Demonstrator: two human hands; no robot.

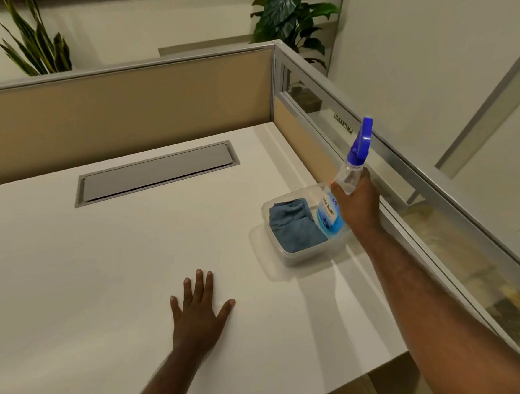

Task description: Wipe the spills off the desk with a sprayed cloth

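Observation:
A clear spray bottle [347,172] with a blue trigger head and blue liquid is held by my right hand [359,203], tilted, its base still inside a clear plastic tub [290,257] at the desk's right side. A folded blue cloth [294,225] lies in the tub's left half. My left hand [199,315] rests flat on the white desk [105,284], fingers spread, holding nothing, to the lower left of the tub. I cannot make out any spill on the desk surface.
A grey cable-tray lid [155,173] is set into the desk at the back. Beige partition panels [123,114] with metal frames wall the back and right sides. The desk's front edge runs at lower right. Potted plants [292,16] stand behind the partition.

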